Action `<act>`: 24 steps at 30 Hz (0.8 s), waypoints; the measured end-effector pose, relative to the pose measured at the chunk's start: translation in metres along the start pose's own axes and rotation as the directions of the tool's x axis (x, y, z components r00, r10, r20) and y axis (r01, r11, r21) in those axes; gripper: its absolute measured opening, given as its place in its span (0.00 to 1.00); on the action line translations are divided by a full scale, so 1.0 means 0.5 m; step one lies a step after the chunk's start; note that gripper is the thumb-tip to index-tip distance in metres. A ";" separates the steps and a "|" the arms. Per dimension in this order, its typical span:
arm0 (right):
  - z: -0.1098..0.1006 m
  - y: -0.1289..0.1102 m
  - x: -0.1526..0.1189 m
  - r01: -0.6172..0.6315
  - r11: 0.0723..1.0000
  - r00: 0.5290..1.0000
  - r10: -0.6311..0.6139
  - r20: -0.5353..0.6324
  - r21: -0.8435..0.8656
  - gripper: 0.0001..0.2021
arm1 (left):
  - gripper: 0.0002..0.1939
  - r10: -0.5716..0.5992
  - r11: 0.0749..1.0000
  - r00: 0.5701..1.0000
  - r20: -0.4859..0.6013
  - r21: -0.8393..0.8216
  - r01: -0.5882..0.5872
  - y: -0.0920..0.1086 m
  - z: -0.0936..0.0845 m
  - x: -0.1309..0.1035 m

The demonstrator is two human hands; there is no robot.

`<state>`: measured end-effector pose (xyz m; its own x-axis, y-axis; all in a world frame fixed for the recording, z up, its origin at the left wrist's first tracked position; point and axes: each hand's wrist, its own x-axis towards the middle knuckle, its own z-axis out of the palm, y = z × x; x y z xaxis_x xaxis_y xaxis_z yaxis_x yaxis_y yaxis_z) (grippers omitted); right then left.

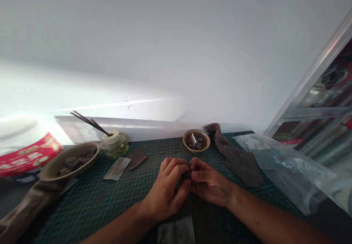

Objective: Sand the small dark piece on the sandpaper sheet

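My left hand (169,189) and my right hand (210,183) meet above the green cutting mat (90,203). Their fingertips are closed around a small dark brown piece (186,175), mostly hidden by the fingers, so its kind does not show. Under my wrists lies a worn pale sheet (176,231) with brown smudges, cut off by the lower picture edge. Beyond my hands stands a small tan bowl (186,144) holding several brown lumps and a folded pale scrap. Two sandpaper-like pieces, one brown (136,158) and one pale and stained (117,169), lie left of my hands.
A larger tan bowl (48,172) with brown lumps stands at the left, near a glass jar (114,148) with dark sticks and a red-and-white container (30,152). At the right lie a grey-brown cloth (242,161) and clear plastic bags (291,174). A white wall (176,53) rises behind.
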<state>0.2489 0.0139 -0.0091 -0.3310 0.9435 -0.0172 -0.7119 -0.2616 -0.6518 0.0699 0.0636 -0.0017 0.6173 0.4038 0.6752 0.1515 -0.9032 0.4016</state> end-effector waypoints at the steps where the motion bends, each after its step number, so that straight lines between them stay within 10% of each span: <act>1: 0.000 0.000 0.000 -0.003 1.000 1.000 0.003 -0.001 -0.001 0.15 | 0.08 0.000 1.000 1.000 0.003 -0.003 0.000 0.001 -0.001 0.001; 18: -0.006 0.008 0.003 -0.032 0.995 0.999 0.029 -0.032 -0.096 0.15 | 0.12 -0.135 0.987 0.989 -0.056 0.076 0.139 -0.003 -0.005 0.012; 24: -0.005 0.009 0.001 -0.047 0.991 0.999 0.047 -0.007 -0.124 0.14 | 0.18 -0.258 0.948 0.964 -0.069 0.176 0.267 -0.005 -0.105 -0.037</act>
<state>0.2471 0.0136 -0.0138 -0.3597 0.9316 -0.0528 -0.6129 -0.2786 -0.7395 0.0173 0.0658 0.0174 0.5028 0.6323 0.5893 0.4443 -0.7739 0.4513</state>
